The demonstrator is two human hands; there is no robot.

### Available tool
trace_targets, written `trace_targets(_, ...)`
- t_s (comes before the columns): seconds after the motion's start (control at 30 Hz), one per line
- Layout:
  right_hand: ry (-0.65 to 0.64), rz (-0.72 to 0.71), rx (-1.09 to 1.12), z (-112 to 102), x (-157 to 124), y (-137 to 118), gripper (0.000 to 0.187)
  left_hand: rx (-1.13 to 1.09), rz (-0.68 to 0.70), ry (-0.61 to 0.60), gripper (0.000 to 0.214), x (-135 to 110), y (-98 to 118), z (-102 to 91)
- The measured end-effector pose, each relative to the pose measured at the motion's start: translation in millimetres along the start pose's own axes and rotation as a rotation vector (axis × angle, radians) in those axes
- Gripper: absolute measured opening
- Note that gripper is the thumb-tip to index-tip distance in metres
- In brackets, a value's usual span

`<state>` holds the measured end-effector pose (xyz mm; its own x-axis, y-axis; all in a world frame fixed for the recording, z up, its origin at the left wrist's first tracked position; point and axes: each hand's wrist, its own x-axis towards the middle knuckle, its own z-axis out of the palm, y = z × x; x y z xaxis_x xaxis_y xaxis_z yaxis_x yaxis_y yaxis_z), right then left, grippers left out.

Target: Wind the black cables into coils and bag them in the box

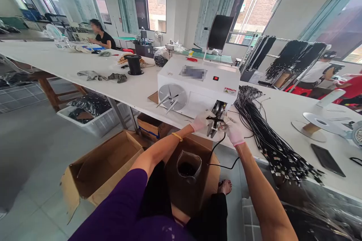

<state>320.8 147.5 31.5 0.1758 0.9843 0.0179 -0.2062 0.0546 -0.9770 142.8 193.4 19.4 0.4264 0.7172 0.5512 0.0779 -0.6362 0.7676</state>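
Observation:
My left hand [201, 121], in a whitish glove, closes on the left end of a short bundle of black cable [217, 119]. The bundle lies crosswise in front of the dark, jaw-like slot of a white bench machine [195, 99]. On its right side, my gloved right hand [234, 131] pinches the same cable. A loose black length hangs from near the right hand toward an open cardboard box [210, 180] between my legs. The fingertips are partly hidden by the cable and the slot. A round disc with pegs [172, 97] sits on the machine's front.
A large bunch of black cables [261, 131] lies right of the machine, near a phone [328, 160] and a white reel [318, 120]. A black spool [134, 64] stands left. Another open carton [104, 162] is on the floor. Other people sit farther off.

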Motion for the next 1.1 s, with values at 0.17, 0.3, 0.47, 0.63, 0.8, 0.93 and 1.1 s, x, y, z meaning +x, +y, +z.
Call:
trace_targets(0.17,-0.083,-0.046,-0.022,12,-69,2,0.030,-0.571,-0.211,-0.206,0.035,-66,29,-31.2)
trace_targets(0.3,-0.197,-0.125,-0.308,29,-110,11,0.022,-1.014,-0.554,-0.318,0.039,-109,34,-26.8)
trace_targets(0.47,-0.305,-0.096,-0.536,48,-141,27,0.026,-1.192,-0.786,-0.542,0.039,-157,31,2.6)
trace_targets(0.63,-0.186,-0.112,-0.648,36,-168,52,0.034,-1.253,-0.826,-0.445,0.032,-193,31,22.6)
trace_targets(0.8,-0.220,-0.044,-0.654,20,-218,105,0.063,-1.331,-1.018,-0.130,0.030,-228,20,46.0)
trace_targets(0.93,-0.191,0.060,-0.660,16,-259,156,0.055,-1.357,-1.253,-0.033,0.017,-272,8,69.5)
trace_targets(1.1,-0.142,0.172,-0.669,8,-278,195,0.050,-1.325,-1.388,-0.024,0.012,-307,-1,89.7)
